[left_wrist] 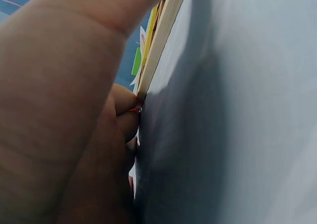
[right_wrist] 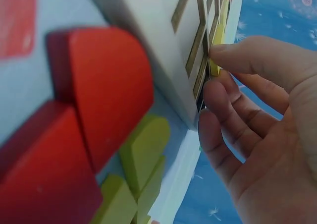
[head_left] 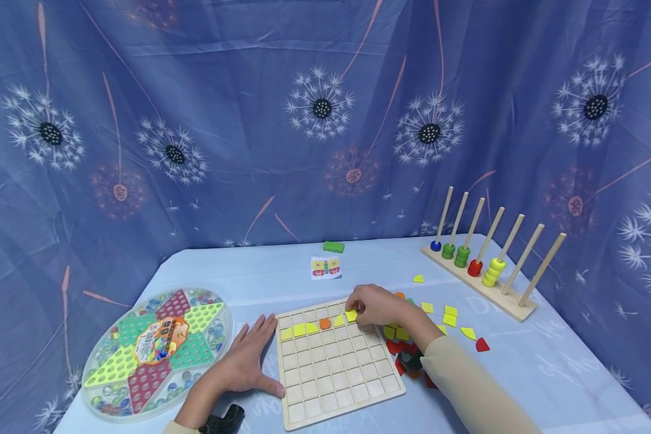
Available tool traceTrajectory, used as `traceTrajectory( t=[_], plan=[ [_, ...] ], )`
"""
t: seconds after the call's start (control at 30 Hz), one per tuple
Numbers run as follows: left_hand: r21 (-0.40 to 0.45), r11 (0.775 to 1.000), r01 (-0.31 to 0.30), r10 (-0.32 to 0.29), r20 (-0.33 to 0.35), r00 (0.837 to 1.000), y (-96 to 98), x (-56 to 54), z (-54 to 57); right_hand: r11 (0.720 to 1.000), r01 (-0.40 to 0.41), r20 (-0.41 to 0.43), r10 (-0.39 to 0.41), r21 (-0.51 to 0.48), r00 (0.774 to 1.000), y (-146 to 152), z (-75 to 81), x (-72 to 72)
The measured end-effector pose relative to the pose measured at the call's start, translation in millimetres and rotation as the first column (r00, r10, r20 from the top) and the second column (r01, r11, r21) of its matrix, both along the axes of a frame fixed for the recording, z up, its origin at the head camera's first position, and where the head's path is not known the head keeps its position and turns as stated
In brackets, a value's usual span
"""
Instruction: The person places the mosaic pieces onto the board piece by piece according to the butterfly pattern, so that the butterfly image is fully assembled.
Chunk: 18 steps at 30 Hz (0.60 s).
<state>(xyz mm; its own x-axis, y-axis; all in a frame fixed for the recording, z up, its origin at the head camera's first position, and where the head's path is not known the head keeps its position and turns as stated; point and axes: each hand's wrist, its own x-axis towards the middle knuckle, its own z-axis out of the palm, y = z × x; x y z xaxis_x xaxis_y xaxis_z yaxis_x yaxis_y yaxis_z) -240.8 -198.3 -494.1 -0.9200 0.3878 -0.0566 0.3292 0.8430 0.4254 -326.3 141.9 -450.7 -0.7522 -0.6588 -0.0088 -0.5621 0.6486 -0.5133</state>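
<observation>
A wooden grid board point(head_left: 325, 367) lies on the table, its cells edged by raised strips. Near its far edge, a row holds several yellow pieces point(head_left: 299, 330) and one orange round piece point(head_left: 325, 324). My right hand point(head_left: 377, 304) pinches a yellow piece point(head_left: 351, 315) between thumb and fingertips over the right end of that row; in the right wrist view the yellow piece point(right_wrist: 216, 68) sits right at the grid. My left hand point(head_left: 248, 360) lies spread beside the board's left side, fingertips at its far left corner and thumb at its left edge.
Loose yellow pieces point(head_left: 450, 315) and red pieces point(right_wrist: 111, 90) lie right of the board. Behind it are a butterfly pattern card point(head_left: 325, 267) and a green block point(head_left: 333, 247). A round marble game point(head_left: 157, 352) stands left, a peg stand with rings point(head_left: 477, 283) back right.
</observation>
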Motion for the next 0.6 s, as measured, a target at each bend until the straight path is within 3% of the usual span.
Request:
traceTrajectory(
  t=[0.37, 0.5, 0.6],
  plan=[
    [0.006, 1.000, 0.012, -0.012, 0.003, 1.000, -1.1, -1.6, -3.3, 1.000, -0.003, -0.006, 0.003, -0.008, 1.000, 1, -1.7, -0.3],
    [0.009, 1.000, 0.014, -0.014, -0.002, 1.000, -1.2, -1.4, -3.6, 0.994, 0.089, 0.008, -0.089, -0.060, 0.996, 21, 1.3, -11.6],
    [0.008, 1.000, 0.014, -0.014, -0.003, 1.000, -0.7, -1.4, -2.7, 0.975, 0.206, 0.008, -0.206, -0.078, 0.978, 45, 2.2, -25.9]
  ],
)
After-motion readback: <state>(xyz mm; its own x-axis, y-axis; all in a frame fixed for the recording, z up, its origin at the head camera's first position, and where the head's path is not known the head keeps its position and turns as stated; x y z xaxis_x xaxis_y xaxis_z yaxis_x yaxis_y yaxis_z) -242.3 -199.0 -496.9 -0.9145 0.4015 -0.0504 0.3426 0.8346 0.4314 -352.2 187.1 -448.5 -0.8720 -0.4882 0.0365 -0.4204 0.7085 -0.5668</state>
